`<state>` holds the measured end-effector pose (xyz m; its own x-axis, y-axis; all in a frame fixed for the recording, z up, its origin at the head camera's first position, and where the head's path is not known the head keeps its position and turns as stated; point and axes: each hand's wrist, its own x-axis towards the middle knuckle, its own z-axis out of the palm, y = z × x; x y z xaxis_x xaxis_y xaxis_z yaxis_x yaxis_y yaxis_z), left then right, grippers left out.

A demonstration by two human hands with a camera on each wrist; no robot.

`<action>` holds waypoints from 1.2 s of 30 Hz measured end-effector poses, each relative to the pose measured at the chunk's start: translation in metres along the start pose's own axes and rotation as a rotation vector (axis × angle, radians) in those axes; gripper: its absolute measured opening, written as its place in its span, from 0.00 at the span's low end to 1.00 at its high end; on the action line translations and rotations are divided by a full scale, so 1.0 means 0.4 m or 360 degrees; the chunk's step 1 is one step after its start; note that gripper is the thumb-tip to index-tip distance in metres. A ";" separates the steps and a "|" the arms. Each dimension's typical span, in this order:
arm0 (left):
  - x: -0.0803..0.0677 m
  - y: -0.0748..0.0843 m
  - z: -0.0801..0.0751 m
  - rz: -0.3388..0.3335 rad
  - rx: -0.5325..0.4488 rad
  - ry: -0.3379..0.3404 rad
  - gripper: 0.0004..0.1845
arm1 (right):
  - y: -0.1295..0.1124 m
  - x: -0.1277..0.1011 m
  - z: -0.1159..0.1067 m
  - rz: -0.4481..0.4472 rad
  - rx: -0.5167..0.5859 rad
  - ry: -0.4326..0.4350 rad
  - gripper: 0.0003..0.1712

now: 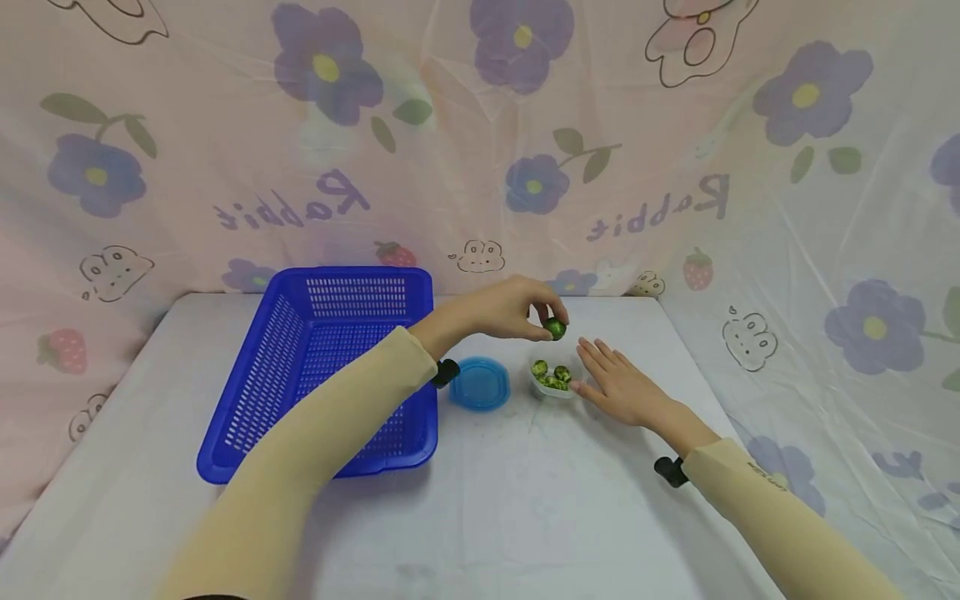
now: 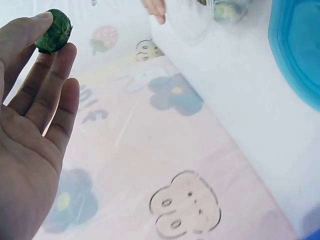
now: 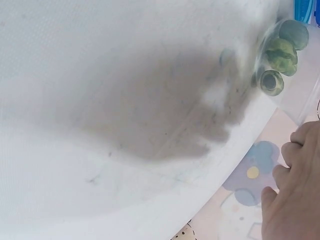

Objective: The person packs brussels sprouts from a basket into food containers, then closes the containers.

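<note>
Between thumb and fingertips, my left hand (image 1: 513,308) pinches a Brussels sprout (image 1: 555,328), a small round dark-green one, raised above the table. The left wrist view shows the same sprout (image 2: 54,32) near its top left corner. Below and slightly in front of it stands a clear plastic container (image 1: 553,393) with several Brussels sprouts (image 3: 282,56) inside. My right hand (image 1: 621,385) is at the container's right side, fingers extended and palm down; whether the thumb touches the rim I cannot tell.
A blue lid (image 1: 480,384) lies flat left of the container. Further left, a large blue plastic basket (image 1: 429,417) stands under my left forearm. Patterned cloth (image 1: 450,150) hangs along the back and right of the white table (image 1: 510,517).
</note>
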<state>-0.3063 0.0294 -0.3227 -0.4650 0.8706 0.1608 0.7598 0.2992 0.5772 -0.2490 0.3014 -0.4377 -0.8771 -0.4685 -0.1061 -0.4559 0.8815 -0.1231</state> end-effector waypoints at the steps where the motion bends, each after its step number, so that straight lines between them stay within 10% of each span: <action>1: 0.011 -0.004 0.007 -0.0007 -0.0021 -0.0008 0.13 | 0.000 0.000 -0.001 0.0000 0.0005 0.0000 0.46; 19: 0.115 -0.081 0.127 -0.0413 -0.0103 -0.0187 0.14 | -0.008 -0.007 -0.008 -0.0025 0.0013 0.0014 0.44; 36: 0.128 -0.113 0.166 -0.0509 0.0016 -0.0345 0.13 | -0.004 -0.004 -0.003 -0.0032 0.0000 0.0028 0.46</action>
<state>-0.3342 0.0863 -0.3936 -0.5732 0.7947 -0.1995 0.5970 0.5718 0.5627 -0.2471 0.3009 -0.4363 -0.8702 -0.4850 -0.0864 -0.4735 0.8719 -0.1250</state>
